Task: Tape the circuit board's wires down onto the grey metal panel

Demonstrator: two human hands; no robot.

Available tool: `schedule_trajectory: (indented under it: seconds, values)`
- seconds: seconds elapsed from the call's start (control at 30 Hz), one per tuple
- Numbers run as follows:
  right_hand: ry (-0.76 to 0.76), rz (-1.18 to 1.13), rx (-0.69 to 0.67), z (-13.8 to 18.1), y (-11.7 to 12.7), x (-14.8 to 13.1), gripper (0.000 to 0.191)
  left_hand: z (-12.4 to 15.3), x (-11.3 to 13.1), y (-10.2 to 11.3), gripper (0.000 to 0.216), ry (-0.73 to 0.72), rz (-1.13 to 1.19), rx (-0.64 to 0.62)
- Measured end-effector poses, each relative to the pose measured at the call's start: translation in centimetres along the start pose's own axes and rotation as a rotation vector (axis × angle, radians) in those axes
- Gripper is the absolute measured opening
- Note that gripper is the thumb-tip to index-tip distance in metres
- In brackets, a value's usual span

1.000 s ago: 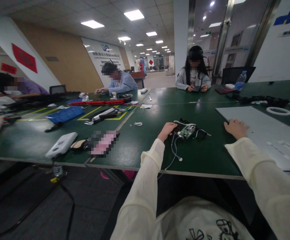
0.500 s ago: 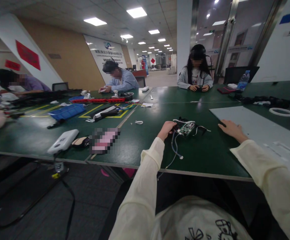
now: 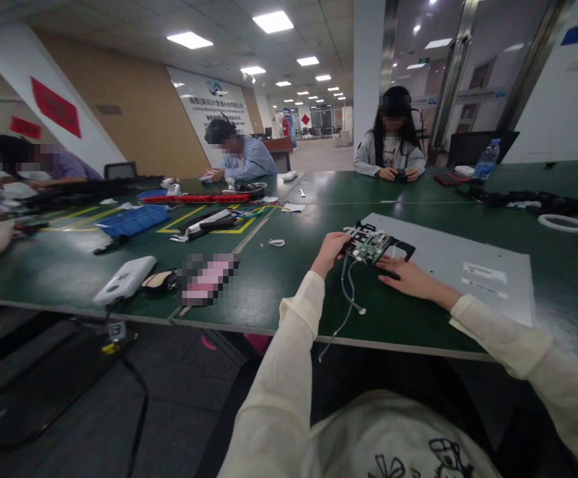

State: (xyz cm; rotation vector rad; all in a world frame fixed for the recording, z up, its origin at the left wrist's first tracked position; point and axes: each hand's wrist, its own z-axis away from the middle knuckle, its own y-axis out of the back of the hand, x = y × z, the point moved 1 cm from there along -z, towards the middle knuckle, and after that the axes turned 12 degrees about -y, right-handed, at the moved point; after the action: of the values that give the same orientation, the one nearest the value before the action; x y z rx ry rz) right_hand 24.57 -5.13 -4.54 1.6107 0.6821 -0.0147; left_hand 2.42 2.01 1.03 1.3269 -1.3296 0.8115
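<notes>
My left hand [image 3: 332,253] grips the left end of a green circuit board [image 3: 371,247] with black parts. Grey-blue wires [image 3: 349,285] hang from the board across the table towards its front edge, ending in a small white connector. The board overlaps the left end of a flat light-grey panel [image 3: 460,257]. My right hand [image 3: 411,277] is closed on the panel's near edge, just right of the board, its fingertips partly hidden. A black flat piece [image 3: 404,248] shows between the board and my right hand.
On the green table [image 3: 269,285] are a white device [image 3: 126,279], a blurred pink item [image 3: 210,279], a blue tray [image 3: 134,220], a white tape ring [image 3: 563,223] and a water bottle [image 3: 488,159]. Several people sit around the table.
My right hand has moved left, and the grey panel has slid left with it to beneath the board. My left hand still holds the board, now slightly higher in view.
</notes>
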Motion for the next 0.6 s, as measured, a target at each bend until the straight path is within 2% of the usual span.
schedule_trajectory:
  seconds: [0.17,0.33,0.6]
  values:
    - [0.113,-0.072,-0.117,1.1,0.5,-3.2,0.051,-0.2,0.3,0.2,0.018,-0.030,0.016,0.034]
    - [0.210,-0.166,-0.191,2.4,1.2,-5.3,0.049,-0.5,0.1,0.5,0.017,-0.031,0.033,0.084]
    - [0.353,-0.197,-0.259,3.7,1.5,-7.2,0.049,-0.4,-0.2,0.4,0.019,-0.047,-0.050,-0.034]
